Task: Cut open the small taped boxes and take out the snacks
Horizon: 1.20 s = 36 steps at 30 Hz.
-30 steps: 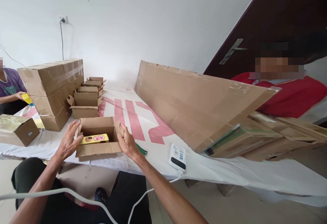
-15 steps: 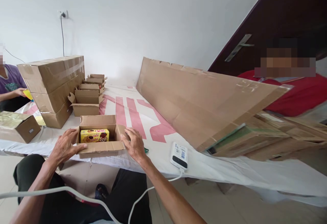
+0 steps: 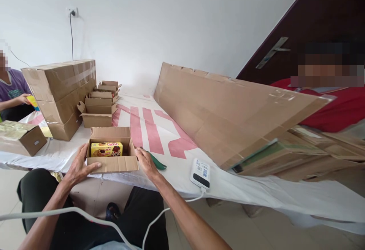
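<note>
Cardboard carton (image 3: pixel 116 165), its top open, sat at the near edge of the white tablecloth (image 3: pixel 173 179), with a yellow printed box (image 3: pixel 106 150) lying inside toward its left end. The left hand (image 3: pixel 77 167) was spread against that end, its thumb laid across the front flap. The right hand (image 3: pixel 146 162) touched the opposite end, its fingers close together; whether they pinched the wall could not be told. Just beside the right hand lay a curved green object (image 3: pixel 157 162), and farther right a white device (image 3: pixel 200 173) with a white cable (image 3: pixel 166 212) plugged in. Beyond the carton, open cartons (image 3: pixel 98 120) stood in a row alongside a stack of taped cartons (image 3: pixel 66 97). A large cardboard panel (image 3: pixel 219 111) leaned on the right, a person in red (image 3: pixel 339 103) behind it. At far left, a person in purple (image 3: pixel 14 84) held something yellow and blue (image 3: pixel 33 101).
</note>
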Available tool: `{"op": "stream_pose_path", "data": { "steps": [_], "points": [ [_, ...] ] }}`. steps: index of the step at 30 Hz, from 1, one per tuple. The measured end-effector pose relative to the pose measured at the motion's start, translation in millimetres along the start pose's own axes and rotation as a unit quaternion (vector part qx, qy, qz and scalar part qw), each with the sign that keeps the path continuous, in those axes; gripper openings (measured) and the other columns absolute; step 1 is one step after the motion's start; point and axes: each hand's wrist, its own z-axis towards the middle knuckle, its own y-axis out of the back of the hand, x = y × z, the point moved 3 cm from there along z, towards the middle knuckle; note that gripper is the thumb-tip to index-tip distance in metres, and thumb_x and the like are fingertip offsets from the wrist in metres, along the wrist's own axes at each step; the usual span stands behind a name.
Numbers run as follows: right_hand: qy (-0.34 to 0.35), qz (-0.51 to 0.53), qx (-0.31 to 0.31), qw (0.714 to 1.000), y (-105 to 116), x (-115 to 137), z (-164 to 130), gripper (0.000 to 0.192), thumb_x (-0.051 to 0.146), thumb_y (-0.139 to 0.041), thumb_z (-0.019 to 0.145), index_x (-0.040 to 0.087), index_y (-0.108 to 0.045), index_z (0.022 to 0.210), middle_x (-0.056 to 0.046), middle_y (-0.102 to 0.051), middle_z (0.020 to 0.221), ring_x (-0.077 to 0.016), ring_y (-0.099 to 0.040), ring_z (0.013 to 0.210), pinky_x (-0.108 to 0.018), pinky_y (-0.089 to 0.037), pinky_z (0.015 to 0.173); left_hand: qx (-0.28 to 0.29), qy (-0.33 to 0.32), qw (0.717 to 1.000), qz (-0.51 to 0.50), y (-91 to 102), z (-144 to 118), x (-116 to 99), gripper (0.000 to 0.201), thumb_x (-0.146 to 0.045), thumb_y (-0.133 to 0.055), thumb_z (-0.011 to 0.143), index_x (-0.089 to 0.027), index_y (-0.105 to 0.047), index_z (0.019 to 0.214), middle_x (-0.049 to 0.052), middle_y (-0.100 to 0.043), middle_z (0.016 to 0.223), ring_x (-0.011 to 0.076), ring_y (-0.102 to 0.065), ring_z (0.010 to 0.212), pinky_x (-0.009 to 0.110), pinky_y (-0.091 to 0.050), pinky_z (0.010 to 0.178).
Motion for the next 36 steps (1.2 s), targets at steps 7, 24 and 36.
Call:
{"op": "stream_pose_path", "data": {
  "steps": [7, 24, 36],
  "points": [
    [0.002, 0.017, -0.009, 1.0, 3.7, -4.9, -4.4, 0.075, 0.083, -0.048, 0.098, 0.025, -0.078, 0.136, -0.014, -0.08, 0.131, -0.0331, -0.068, 0.136, -0.051, -0.056, 0.115, -0.042, 0.034, 0.997, -0.059, -16.9, -7.3, 3.7, 0.097, -0.066, -0.072, 0.091, -0.026, -0.034, 0.171, 0.016, -0.042, 0.173, 0.0432, -0.037, 0.163, 0.061, -0.033, 0.134],
    [0.153, -0.327, 0.179, 0.915, -2.6, 108.1, 38.4, 0.011, 0.031, -0.067, 0.098, 0.025, -0.075, 0.102, -0.007, -0.077, 0.108, -0.0247, -0.07, 0.098, -0.034, -0.05, 0.086, -0.016, -0.005, 0.999, 0.034, 16.0, 1.7, -2.4, 0.07, -0.069, -0.071, 0.09, -0.027, -0.066, 0.145, 0.013, -0.057, 0.163, 0.0404, -0.053, 0.152, 0.06, -0.039, 0.13],
    [0.097, -0.343, 0.261, 0.897, -30.0, 88.5, 60.1, 0.027, 0.033, -0.087, 0.081, 0.022, -0.069, 0.097, -0.007, -0.071, 0.111, -0.0229, -0.067, 0.095, -0.03, -0.044, 0.077, -0.001, -0.012, 0.997, 0.07, 5.3, -8.2, -3.1, 0.08, -0.06, -0.08, 0.084, -0.026, -0.057, 0.153, 0.016, -0.051, 0.166, 0.0435, -0.052, 0.152, 0.061, -0.046, 0.124]
  ]
}}
